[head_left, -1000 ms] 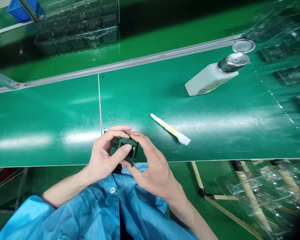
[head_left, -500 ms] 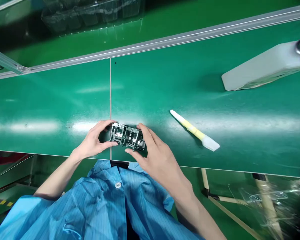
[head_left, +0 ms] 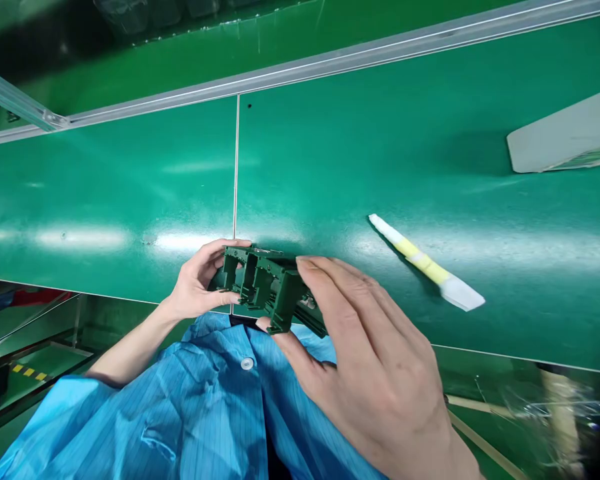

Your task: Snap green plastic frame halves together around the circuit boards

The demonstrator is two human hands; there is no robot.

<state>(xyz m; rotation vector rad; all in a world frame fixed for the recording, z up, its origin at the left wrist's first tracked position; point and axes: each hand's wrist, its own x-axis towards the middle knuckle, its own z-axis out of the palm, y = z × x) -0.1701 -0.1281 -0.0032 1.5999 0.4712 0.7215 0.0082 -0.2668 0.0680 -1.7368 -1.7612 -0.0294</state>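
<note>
Near the front edge of the green table, a dark plastic housing [head_left: 266,283] with several open bays is held between both hands. Its right end tilts up toward me, and a little metal shows inside. My left hand [head_left: 197,283] pinches the left end, thumb in front and fingers behind. With the thumb below and the fingers over the top, my right hand [head_left: 375,363] grips the right end and covers part of it. To the right on the table lies a slim white tool [head_left: 463,293] with a yellow middle and a wider flat end.
The green tabletop [head_left: 330,153] has a pale seam [head_left: 237,160] running across it. A white container [head_left: 565,133] lies at the right. Behind the table runs a metal rail [head_left: 300,70], with clear plastic trays beyond it, partly in view.
The housing has turned in my hands: its right end is raised and its outer walls now face me. My right hand has come closer to the camera. The view has shifted somewhat.
</note>
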